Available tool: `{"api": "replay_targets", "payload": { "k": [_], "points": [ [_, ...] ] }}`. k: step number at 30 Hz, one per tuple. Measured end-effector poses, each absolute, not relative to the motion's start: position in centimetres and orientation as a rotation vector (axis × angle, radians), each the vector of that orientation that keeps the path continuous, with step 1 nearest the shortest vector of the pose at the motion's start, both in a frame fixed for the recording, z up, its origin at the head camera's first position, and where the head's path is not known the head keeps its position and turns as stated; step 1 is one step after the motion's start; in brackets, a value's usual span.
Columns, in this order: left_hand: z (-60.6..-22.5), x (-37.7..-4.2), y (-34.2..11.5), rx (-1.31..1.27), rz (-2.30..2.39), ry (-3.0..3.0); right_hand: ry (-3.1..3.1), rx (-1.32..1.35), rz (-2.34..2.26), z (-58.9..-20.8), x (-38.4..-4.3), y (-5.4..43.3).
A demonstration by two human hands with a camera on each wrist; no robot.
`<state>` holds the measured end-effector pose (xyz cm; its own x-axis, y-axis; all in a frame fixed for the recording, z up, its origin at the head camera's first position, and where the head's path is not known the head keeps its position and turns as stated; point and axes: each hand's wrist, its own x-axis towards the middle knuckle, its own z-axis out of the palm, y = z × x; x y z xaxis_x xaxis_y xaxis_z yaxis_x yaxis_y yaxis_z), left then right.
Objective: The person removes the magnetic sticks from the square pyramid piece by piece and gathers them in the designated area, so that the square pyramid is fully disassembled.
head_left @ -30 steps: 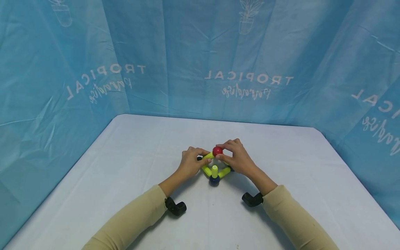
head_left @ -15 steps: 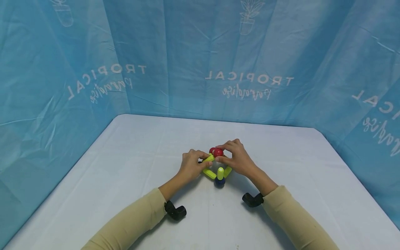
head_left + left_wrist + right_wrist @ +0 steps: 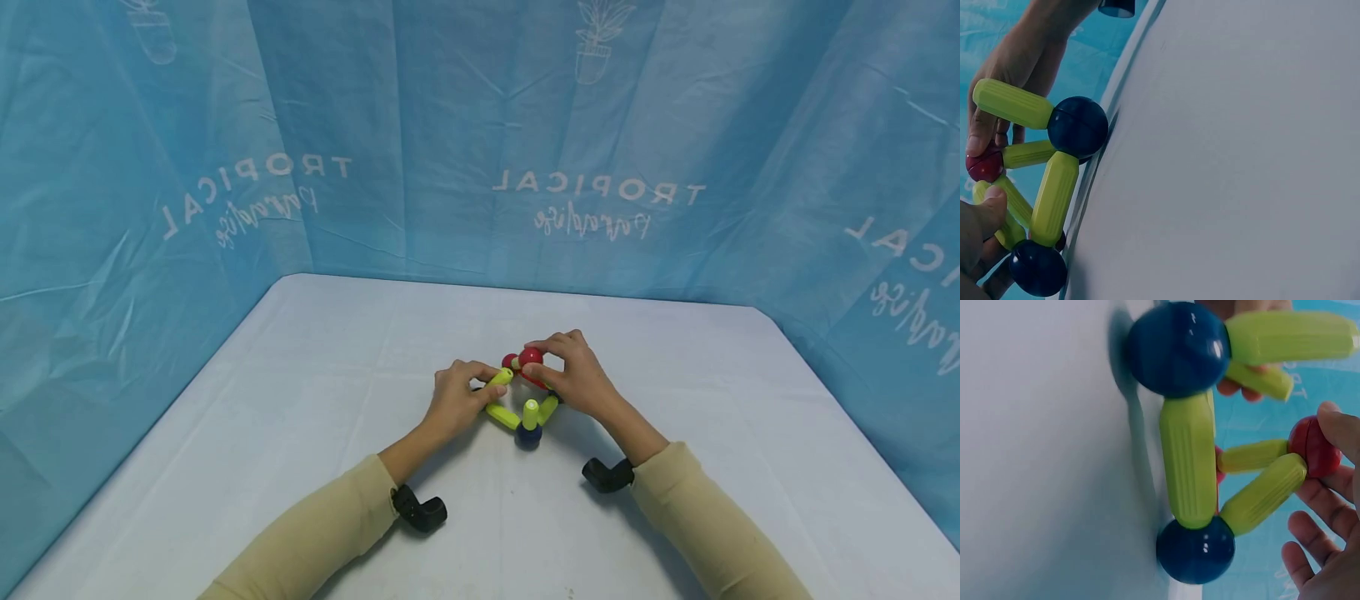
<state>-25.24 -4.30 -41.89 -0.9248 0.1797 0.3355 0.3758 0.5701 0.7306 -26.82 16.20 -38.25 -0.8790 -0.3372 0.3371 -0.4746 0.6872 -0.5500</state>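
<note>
A frame of yellow-green rods and balls, like a magnetic building set, stands between both hands. My left hand (image 3: 459, 393) pinches a slanting rod (image 3: 500, 378) whose upper end is free. At the top right, my right hand (image 3: 577, 377) pinches a red ball (image 3: 1315, 447) between thumb and fingers. From that ball one rod (image 3: 1266, 494) runs down to a dark blue ball (image 3: 1195, 550), and another leads towards a second red ball (image 3: 510, 362) behind. The front blue ball (image 3: 528, 437) rests on the table and carries an upright rod (image 3: 531, 413). Fingers partly hide the back of the frame.
The white table (image 3: 360, 333) stretches around the frame. Blue printed curtains (image 3: 480, 167) hang behind it and at both sides. A black wrist camera (image 3: 422, 510) sits at the left wrist, another black camera (image 3: 609, 475) at the right.
The rod in my left hand has come apart from the red ball. My right hand has shifted the ball slightly right and up. The second red ball shows, and the front blue ball moved right.
</note>
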Motion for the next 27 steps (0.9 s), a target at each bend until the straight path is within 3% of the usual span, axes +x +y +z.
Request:
{"api": "replay_targets", "payload": {
  "k": [13,27],
  "points": [
    [-42.0,-24.3,-5.9,-0.265,-1.476,-2.566,-2.754,0.432,1.151,-38.1,-27.8,17.0],
    [-42.1,-22.3,-6.0,-0.324,-1.585,-2.526,-2.737,0.370,1.202,-38.2,-29.3,17.5]
  ]
}}
